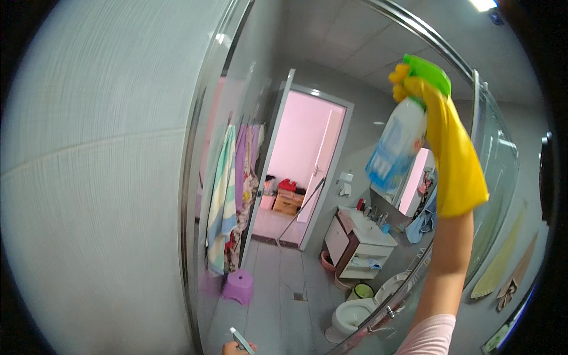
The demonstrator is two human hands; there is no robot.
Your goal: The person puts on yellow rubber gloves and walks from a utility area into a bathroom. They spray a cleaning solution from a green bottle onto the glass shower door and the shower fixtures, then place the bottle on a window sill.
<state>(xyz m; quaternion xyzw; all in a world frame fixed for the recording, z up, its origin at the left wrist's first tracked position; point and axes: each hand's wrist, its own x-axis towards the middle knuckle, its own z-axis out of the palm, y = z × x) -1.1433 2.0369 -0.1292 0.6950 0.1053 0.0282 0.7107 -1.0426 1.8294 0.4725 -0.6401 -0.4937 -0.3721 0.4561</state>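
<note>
My right hand (411, 86), in a long yellow rubber glove, is raised high at the right. Its fingers wrap round the neck and green trigger head of a spray bottle (399, 139), which is white and blue with a smeared label. The bottle hangs tilted before the glass shower door, nozzle pointing left. At the bottom edge my bare left hand (234, 349) is closed round a slim pale grey-green handle (241, 339) with a white tip. The rest of that tool and most of the hand are cut off by the frame.
A metal-framed glass door (473, 195) stands at the right, a tiled wall (100, 177) at the left. Beyond are a purple stool (239, 287), hanging towels (222, 201), a toilet (349, 316), a washbasin cabinet (361, 236), a leaning pole (302, 210) and an open doorway (305, 136).
</note>
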